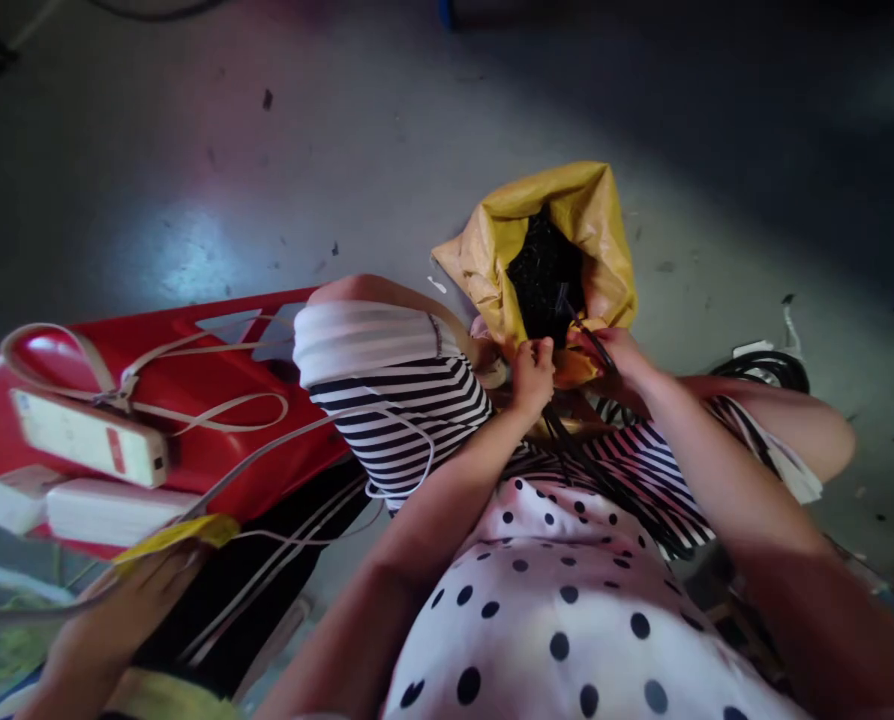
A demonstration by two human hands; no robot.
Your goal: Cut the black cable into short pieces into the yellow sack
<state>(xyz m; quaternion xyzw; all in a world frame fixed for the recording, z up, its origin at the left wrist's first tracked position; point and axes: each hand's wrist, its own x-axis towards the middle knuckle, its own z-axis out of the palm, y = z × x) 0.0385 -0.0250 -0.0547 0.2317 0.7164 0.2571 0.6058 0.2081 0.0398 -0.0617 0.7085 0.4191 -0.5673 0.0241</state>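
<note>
The person sat low over the floor, knees drawn up, with a yellow bag standing open between them. The bag's mouth faced up and toward the person and was filled with a dark mass of black ties; single pieces could not be told apart.

The left hand was at the near lip of the bag, fingers curled shut in a pinch on a thin black strand. The right hand was just beside it, touching the bag's edge, its grip also pressed together on a black strand that rose from the fingers toward the bag's mouth. Further black strands trailed from the hands down across the striped lap toward the body. Their long axis ran from the bag toward the person, slanting toward the right knee.

The bag lay straight ahead of both hands, in contact with them; neither hand was clearly nearer, though the right sat slightly deeper over the rim.

To the left, a red tray carried white power strips with looped cords. A second person's hand at the lower left held a yellow piece; it was well apart from the bag. A black cable coil lay on the floor behind the right arm.
</note>
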